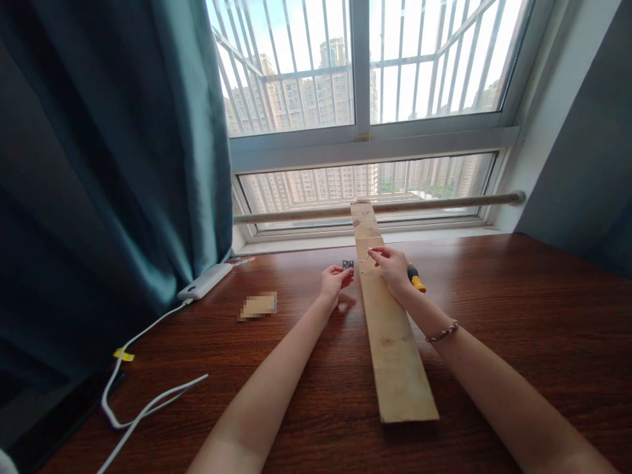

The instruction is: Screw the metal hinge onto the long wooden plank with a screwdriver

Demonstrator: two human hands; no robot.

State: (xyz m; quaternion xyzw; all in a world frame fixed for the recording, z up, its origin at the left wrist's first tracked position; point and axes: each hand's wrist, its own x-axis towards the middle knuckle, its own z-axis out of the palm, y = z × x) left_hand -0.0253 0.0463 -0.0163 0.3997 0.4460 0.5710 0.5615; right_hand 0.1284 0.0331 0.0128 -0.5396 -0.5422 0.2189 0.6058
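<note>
The left hand (pixel 336 279) is pinching a small metal hinge (pixel 348 264) beside the long plank (pixel 390 329), which is lying mid-table toward the window edge; the right hand (pixel 392 264) is pinching a tiny screw (pixel 368 255) over it.

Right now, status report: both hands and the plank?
Left hand pinching small metal hinge. Right hand over wooden plank, pinching something tiny. Screwdriver beside right wrist.
</note>
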